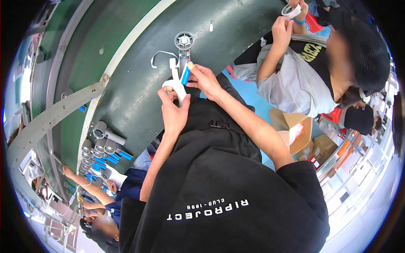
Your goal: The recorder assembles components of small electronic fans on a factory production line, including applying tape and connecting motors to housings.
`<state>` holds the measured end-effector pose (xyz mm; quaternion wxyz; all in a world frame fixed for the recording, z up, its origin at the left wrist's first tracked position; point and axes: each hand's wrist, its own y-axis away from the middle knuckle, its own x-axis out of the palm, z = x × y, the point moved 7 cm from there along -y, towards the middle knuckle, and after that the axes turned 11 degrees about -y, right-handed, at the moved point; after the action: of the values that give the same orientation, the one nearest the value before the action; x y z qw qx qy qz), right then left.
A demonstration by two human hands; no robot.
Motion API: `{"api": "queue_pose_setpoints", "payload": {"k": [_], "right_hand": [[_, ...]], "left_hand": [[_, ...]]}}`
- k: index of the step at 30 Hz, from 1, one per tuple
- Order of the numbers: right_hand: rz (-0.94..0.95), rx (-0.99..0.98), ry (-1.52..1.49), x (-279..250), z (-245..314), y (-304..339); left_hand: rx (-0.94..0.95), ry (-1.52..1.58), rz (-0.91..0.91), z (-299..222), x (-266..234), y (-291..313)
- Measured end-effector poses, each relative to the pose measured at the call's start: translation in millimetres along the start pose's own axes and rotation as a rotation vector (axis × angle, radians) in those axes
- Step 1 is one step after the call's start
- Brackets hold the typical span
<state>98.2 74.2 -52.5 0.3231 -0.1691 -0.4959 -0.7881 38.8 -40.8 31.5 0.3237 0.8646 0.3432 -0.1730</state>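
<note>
My left hand [174, 110] is closed around a roll of white tape [179, 89], its fingers partly through the ring. A white strip [173, 65] stands up from the roll toward the far side. Just to the right, my right hand [205, 81] pinches a blue cylindrical battery [185, 76] by its side, close against the tape. Beyond both hands a small grey handheld fan [184, 41] lies on the dark green table [139, 82], with a circuit board [184, 55] exposed below its round head. A thin white curled strip [156, 57] lies left of the fan.
Several grey fans with blue batteries [101, 154] crowd the table at the left, near a co-worker's arm [90, 185]. A small white piece [211, 28] lies at the far side. On the right, another person holds a white ring [291, 12]; an open cardboard box [301, 141] stands below.
</note>
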Motion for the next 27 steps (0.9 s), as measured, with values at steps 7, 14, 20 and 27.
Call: {"api": "queue_pose_setpoints", "payload": {"k": [7, 14, 20, 27], "right_hand": [[0.155, 0.048, -0.125, 7.3, -2.6, 2.6], [0.264, 0.085, -0.143, 10.7, -0.4, 5.8], [0.275, 0.083, -0.154, 14.0, -0.3, 4.8], [0.296, 0.044, -0.094, 11.9, 4.2, 5.6]], "left_hand": [[-0.121, 0.121, 0.033, 17.5, -5.3, -15.1], [-0.349, 0.147, 0.099, 19.6, -16.6, -25.9], [-0.583, 0.535, 0.452, 28.5, -1.4, -30.3], [-0.692, 0.649, 0.672, 32.1, 7.1, -32.7]]}}
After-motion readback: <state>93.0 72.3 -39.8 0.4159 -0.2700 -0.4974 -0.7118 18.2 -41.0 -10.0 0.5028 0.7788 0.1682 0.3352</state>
